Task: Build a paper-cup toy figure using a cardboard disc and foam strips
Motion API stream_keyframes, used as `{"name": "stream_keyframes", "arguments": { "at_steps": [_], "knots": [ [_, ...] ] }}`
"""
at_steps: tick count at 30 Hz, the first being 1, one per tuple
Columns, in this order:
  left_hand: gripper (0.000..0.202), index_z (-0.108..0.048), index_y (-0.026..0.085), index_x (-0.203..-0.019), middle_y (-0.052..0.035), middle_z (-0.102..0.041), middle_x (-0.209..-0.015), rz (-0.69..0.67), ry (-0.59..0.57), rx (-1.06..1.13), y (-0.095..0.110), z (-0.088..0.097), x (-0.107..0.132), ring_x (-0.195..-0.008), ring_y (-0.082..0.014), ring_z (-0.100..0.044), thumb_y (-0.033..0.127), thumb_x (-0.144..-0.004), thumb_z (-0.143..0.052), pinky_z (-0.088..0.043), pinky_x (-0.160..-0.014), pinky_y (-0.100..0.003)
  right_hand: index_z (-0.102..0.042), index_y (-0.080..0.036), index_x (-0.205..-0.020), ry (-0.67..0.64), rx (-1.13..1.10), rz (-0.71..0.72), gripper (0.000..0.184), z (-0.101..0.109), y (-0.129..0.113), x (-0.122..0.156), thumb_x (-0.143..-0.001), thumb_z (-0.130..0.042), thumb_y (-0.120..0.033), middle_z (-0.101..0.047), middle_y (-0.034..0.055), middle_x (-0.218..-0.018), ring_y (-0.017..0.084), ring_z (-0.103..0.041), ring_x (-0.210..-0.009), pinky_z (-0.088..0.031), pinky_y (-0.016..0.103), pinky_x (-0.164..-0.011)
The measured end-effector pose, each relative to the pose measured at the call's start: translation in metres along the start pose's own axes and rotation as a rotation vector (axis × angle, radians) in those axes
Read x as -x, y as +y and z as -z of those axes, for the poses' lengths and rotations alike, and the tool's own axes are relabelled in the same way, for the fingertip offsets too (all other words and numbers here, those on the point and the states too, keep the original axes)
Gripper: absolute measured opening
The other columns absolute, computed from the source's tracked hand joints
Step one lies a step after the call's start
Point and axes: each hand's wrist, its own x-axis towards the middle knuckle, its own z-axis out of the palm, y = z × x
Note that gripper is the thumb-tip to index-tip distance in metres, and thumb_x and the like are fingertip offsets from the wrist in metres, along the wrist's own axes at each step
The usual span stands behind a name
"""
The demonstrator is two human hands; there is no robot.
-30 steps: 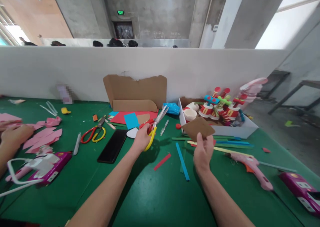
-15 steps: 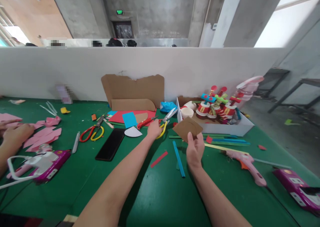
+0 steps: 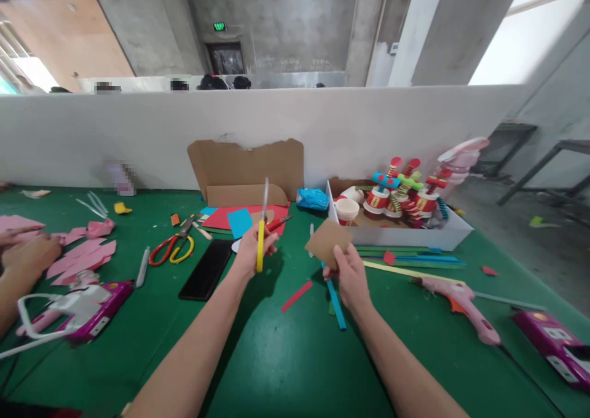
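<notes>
My left hand point(image 3: 251, 251) is closed round a pair of yellow-handled scissors point(image 3: 260, 246), whose blades point up and away from me above the table. My right hand point(image 3: 348, 273) pinches a brown piece of cardboard point(image 3: 328, 241) by its lower right edge. The cardboard is roughly diamond-shaped and held apart from the scissors. Under the right hand lies a blue paper strip point(image 3: 336, 301), with a red strip point(image 3: 297, 296) to its left. Behind the left hand are a blue paper square point(image 3: 239, 223) and red paper point(image 3: 219, 218); a black phone point(image 3: 206, 270) lies beside that hand.
A white box point(image 3: 442, 238) with paper-cup figures stands at the back right. At the right lie a pink glue gun point(image 3: 461, 301) and a purple power strip point(image 3: 553, 341). Red-and-yellow scissors point(image 3: 173, 246) lie left. Another person's hands point(image 3: 32, 258) handle pink pieces.
My left hand has lifted the scissors off the table and moved left and nearer, turning the blades upright. My right hand has brought the cardboard slightly left.
</notes>
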Motion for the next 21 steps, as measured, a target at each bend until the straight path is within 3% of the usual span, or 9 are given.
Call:
{"name": "stream_keyframes", "arguments": {
  "at_steps": [4, 7, 9, 13, 16, 21],
  "knots": [
    [0.037, -0.049, 0.017, -0.075, -0.0018, -0.063, -0.072, -0.016, -0.136, 0.171, 0.001, 0.005, 0.020, -0.052, -0.0099, -0.056, 0.046, -0.068, -0.071, -0.040, -0.045, -0.020, -0.046, -0.021, -0.093, -0.270, 0.088, -0.136, 0.040, -0.007, 0.008, 0.005, -0.075, -0.057, -0.055, -0.050, -0.0113, -0.045, 0.007, -0.044, -0.030, -0.034, 0.016, -0.031],
    [0.035, -0.051, 0.016, -0.073, 0.0012, -0.056, -0.062, -0.004, -0.256, 0.157, -0.001, 0.002, 0.025, -0.048, -0.0075, -0.050, 0.048, -0.074, -0.065, -0.035, -0.042, -0.018, -0.048, -0.020, -0.089, -0.359, 0.204, -0.151, 0.039, -0.007, 0.012, 0.006, -0.075, -0.056, -0.056, -0.047, -0.0119, -0.042, 0.007, -0.042, -0.029, -0.031, 0.015, -0.031],
    [0.033, -0.051, 0.016, -0.072, 0.0047, -0.050, -0.056, -0.014, -0.280, 0.124, -0.002, 0.001, 0.025, -0.044, -0.0055, -0.044, 0.043, -0.071, -0.069, -0.032, -0.041, -0.017, -0.050, -0.020, -0.084, -0.378, 0.274, -0.128, 0.037, -0.006, 0.012, 0.006, -0.076, -0.055, -0.056, -0.044, -0.0120, -0.039, 0.006, -0.040, -0.029, -0.029, 0.015, -0.031],
    [0.031, -0.052, 0.015, -0.072, 0.0062, -0.050, -0.055, -0.022, -0.269, 0.067, -0.005, -0.001, 0.024, -0.044, -0.0053, -0.045, 0.029, -0.059, -0.077, -0.035, -0.043, -0.018, -0.054, -0.018, -0.078, -0.333, 0.323, -0.076, 0.036, -0.004, 0.011, 0.005, -0.074, -0.059, -0.054, -0.045, -0.0101, -0.041, 0.005, -0.038, -0.031, -0.026, 0.016, -0.033],
    [0.032, -0.051, 0.016, -0.072, 0.0050, -0.054, -0.055, -0.001, -0.223, 0.110, -0.008, -0.003, 0.024, -0.046, -0.0087, -0.053, 0.027, -0.057, -0.077, -0.041, -0.046, -0.020, -0.056, -0.018, -0.076, -0.216, 0.255, -0.049, 0.036, -0.004, 0.009, 0.003, -0.074, -0.059, -0.055, -0.047, -0.0083, -0.044, 0.006, -0.040, -0.034, -0.030, 0.017, -0.036],
    [0.039, -0.049, 0.017, -0.075, 0.0063, -0.055, -0.056, -0.025, 0.046, 0.343, -0.010, -0.004, 0.018, -0.048, -0.0120, -0.059, 0.029, -0.053, -0.079, -0.048, -0.049, -0.024, -0.057, -0.018, -0.081, 0.038, 0.141, 0.014, 0.044, 0.001, 0.000, -0.002, -0.081, -0.045, -0.061, -0.059, -0.0011, -0.062, 0.008, -0.045, -0.042, -0.035, 0.020, -0.041]
  ]
}}
